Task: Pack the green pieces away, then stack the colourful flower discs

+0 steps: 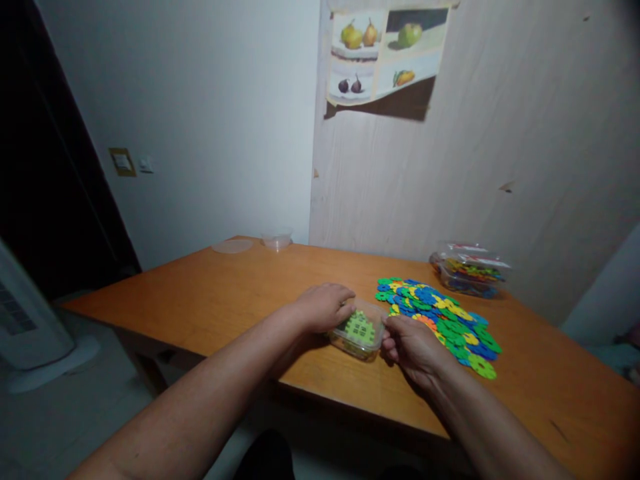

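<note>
Both hands were on the small clear tub [358, 331] of green pieces near the tabletop [210, 300] edge, left hand [325, 305] fingers curled over its rim, right hand [413, 347] pinching its side, beside the colourful pile [440, 320], so I'd guess sorting continued with another green.

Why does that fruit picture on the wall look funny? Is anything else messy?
The fruit poster hangs crooked, and its lower edge curls away from the wall, casting a shadow. On the table, colourful plastic pieces lie spread in a loose pile beside the small clear container that the left hand and right hand hold.
</note>
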The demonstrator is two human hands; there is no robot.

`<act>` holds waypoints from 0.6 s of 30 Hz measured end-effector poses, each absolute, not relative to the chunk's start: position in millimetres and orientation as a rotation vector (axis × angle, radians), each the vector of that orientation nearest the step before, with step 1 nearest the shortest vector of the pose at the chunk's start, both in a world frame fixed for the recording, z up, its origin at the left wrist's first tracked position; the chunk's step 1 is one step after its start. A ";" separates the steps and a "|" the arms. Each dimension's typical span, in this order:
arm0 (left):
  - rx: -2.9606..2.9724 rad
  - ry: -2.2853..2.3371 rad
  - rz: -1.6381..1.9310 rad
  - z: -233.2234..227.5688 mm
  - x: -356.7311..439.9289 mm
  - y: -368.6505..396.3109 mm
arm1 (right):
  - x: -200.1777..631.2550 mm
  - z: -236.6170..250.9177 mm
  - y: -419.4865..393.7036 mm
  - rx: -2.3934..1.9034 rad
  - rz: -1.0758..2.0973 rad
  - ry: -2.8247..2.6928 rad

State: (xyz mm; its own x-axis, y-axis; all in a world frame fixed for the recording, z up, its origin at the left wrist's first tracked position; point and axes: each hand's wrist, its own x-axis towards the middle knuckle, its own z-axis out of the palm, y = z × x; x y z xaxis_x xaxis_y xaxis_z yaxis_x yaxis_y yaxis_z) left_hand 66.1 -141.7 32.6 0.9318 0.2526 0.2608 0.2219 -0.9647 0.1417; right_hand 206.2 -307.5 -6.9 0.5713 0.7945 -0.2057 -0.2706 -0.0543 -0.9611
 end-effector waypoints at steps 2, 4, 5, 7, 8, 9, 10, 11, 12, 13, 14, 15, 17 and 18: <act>2.970 0.377 0.417 33.2 66.2 -141.8 | 205.1 -7.1 -308.3 -1.359 0.943 -0.500; 2.961 0.385 0.410 33.7 66.3 -142.3 | 203.7 -7.0 -309.6 -1.386 0.927 -0.522; 2.958 0.389 0.407 33.9 66.4 -142.7 | 203.3 -6.8 -310.5 -1.425 0.882 -0.546; 2.958 0.396 0.399 34.2 66.7 -143.6 | 203.6 -5.6 -312.6 -1.559 0.681 -0.638; 2.959 0.399 0.396 34.2 66.9 -144.0 | 204.5 -4.8 -313.6 -1.641 0.523 -0.706; 2.958 0.400 0.394 34.1 67.3 -144.3 | 205.7 -3.9 -314.6 -1.723 0.362 -0.796; 2.955 0.404 0.391 33.9 67.6 -144.5 | 207.2 -3.2 -315.2 -1.785 0.206 -0.901; 2.951 0.405 0.389 33.7 67.9 -144.5 | 208.6 -3.1 -315.5 -1.831 0.094 -1.020; 2.946 0.400 0.388 33.3 68.2 -144.4 | 209.9 -3.7 -315.3 -1.866 0.027 -1.135; 2.946 0.392 0.383 32.8 68.3 -144.2 | 210.8 -5.3 -314.8 -1.895 -0.016 -1.227; 2.944 0.398 0.384 32.4 68.3 -144.0 | 211.4 -8.0 -313.9 -1.923 -0.031 -1.298; 2.943 0.400 0.385 31.8 68.2 -143.8 | 211.7 -11.6 -312.8 -1.950 -0.031 -1.347; 2.938 0.391 0.391 30.8 67.6 -143.1 | 211.9 -20.5 -310.2 -1.987 -0.005 -1.400; 2.932 0.384 0.393 30.4 67.4 -142.4 | 212.1 -25.0 -309.0 -1.994 0.013 -1.419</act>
